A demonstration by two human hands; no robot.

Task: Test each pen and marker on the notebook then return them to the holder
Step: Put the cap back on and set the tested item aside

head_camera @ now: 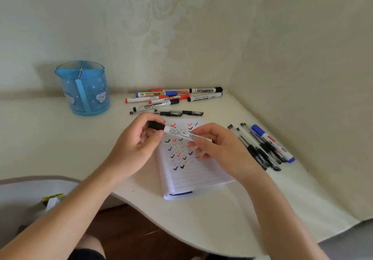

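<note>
left hand [139, 140]: fingers and thumb curled round the black-capped end of the marker [178, 133]
right hand [219, 148]: thumb and forefinger pinch the marker's other end; the other fingers curl loosely beneath it
marker: white printed barrel with the black cap on at its left end; held between both hands just above the upper half of the notebook [193, 177], sloping slightly down to the right
notebook: open at a lined page, flat on the tabletop [222, 215] near its curved front edge; rows of red, blue and black ticks on the upper half, some hidden by the hands
holder [86, 92]: clear blue tub with cat pictures, upright at the back left by the wall [181, 27], split by spokes into compartments; well apart from the notebook
back markers [173, 98]: a loose heap with red, blue and black caps, lying near the wall behind the notebook
black pens [178, 113]: lying in a line between the back markers and the notebook
right pens [256, 148]: several clear pens with black grips, side by side to the right of the notebook, near the right hand
blue marker [272, 142]: capped, lying against the right pens on their far side
box [52, 198]: white and yellow, at lower left beyond the tabletop's edge
wall: pale patterned paper, meeting in a corner behind the tabletop
</note>
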